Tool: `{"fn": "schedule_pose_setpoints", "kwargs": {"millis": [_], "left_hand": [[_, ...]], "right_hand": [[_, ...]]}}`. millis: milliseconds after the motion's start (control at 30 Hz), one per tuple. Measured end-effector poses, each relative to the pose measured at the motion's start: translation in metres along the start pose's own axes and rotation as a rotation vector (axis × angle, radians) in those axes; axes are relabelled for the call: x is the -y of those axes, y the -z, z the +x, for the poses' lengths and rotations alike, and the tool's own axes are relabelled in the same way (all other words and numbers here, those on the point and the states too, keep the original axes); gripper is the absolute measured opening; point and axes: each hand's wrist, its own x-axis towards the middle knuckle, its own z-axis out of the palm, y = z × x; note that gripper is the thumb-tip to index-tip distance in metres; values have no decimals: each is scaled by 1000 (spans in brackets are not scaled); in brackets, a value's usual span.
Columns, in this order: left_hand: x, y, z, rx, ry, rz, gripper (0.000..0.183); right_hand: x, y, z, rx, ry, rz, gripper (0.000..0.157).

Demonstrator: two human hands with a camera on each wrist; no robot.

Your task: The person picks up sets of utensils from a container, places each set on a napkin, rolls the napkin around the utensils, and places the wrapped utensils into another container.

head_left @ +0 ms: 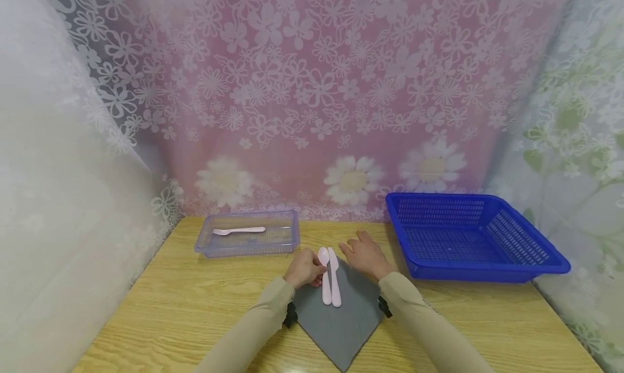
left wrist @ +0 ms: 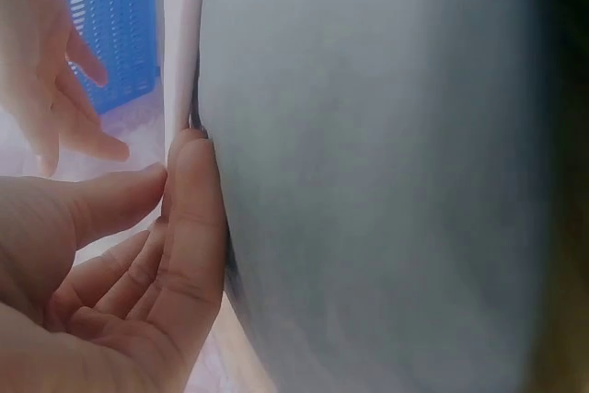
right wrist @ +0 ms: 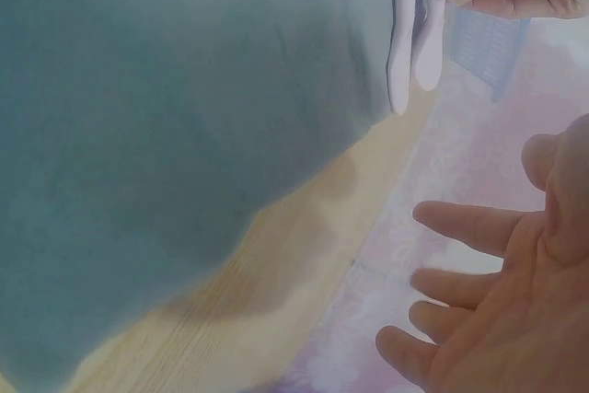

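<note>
A grey cloth napkin [head_left: 358,308] lies on the table, turned so that one corner points at me. On it a pale pink spoon [head_left: 326,290] and a matching knife [head_left: 334,278] lie side by side, handles toward me. My left hand [head_left: 305,268] pinches the spoon between thumb and fingers from the left, near its neck. Just right of the knife, my right hand [head_left: 368,256] hovers near the napkin's far corner. Its fingers are spread and hold nothing, as the right wrist view shows of the same right hand [right wrist: 515,292].
A clear shallow tray [head_left: 247,248] at the back left holds a pale pink fork [head_left: 239,230]. At the back right stands a blue plastic basket [head_left: 480,270]. The wooden table [head_left: 170,319] runs back to a flowered curtain [head_left: 312,102].
</note>
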Motion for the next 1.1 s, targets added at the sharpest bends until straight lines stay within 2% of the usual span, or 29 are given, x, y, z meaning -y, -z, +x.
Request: {"fn": "schedule_pose_setpoints", "kwargs": {"millis": [167,367,500,633,933,1100], "left_hand": [[-1,2,-2,0,-21,3,14],[-3,3,-4,2,-20,27,16],[-4,6,-5,2,-15,41,19],[-2,11,-8,-12,-48,53,20],[5,37,-11,-147,-111,171,26],[8,56,-12,-207,-131,136,23]], "right_hand": [[3,-1,2,-12,5,-18,53],[10,-5,4,-69,28,3,50],[20,-8,5,-98,52,32,43],[34,-13,5,-140,96,60,33],[65,-27,9,-275,280,65,16],[76,-32,16,-298,326,68,15]]}}
